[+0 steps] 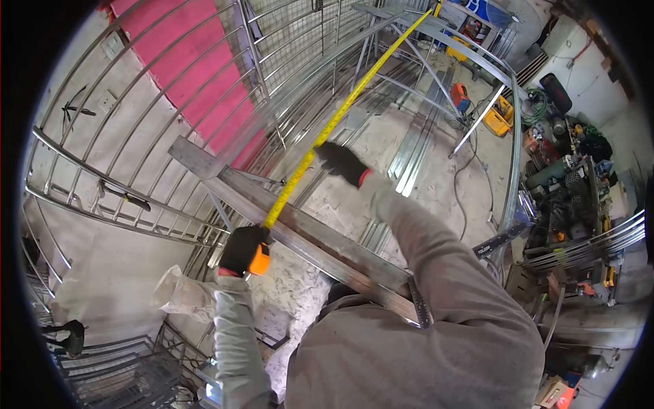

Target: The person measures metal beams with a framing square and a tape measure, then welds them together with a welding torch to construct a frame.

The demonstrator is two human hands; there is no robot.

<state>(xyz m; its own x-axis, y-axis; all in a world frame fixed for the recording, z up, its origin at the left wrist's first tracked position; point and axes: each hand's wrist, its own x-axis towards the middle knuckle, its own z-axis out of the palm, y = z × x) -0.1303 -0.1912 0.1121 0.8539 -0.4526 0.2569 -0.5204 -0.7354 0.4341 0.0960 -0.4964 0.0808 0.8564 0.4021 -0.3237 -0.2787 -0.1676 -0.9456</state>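
Note:
My left hand [243, 251], in a black glove with a red cuff, is wrapped round an orange tape measure [259, 261] at the near side of a metal beam. The yellow tape blade [368, 80] runs out from it over the beam to the far end of a metal frame. Further along the blade, my gloved right hand [343, 163] has its fingers closed at the blade's edge; the fingertips are partly hidden. Below the blade, the grey metal beam [306, 235] crosses in front of my body. A dark carpenter's square [418, 303] rests at its right end.
Curved metal railings [146, 129] stand on the left before a pink wall panel [197, 75]. Long metal profiles [417, 146] lie on the dusty floor beyond the beam. A cable [470, 177] snakes over the floor. A tool-laden bench [579, 184] and another square [503, 240] are on the right.

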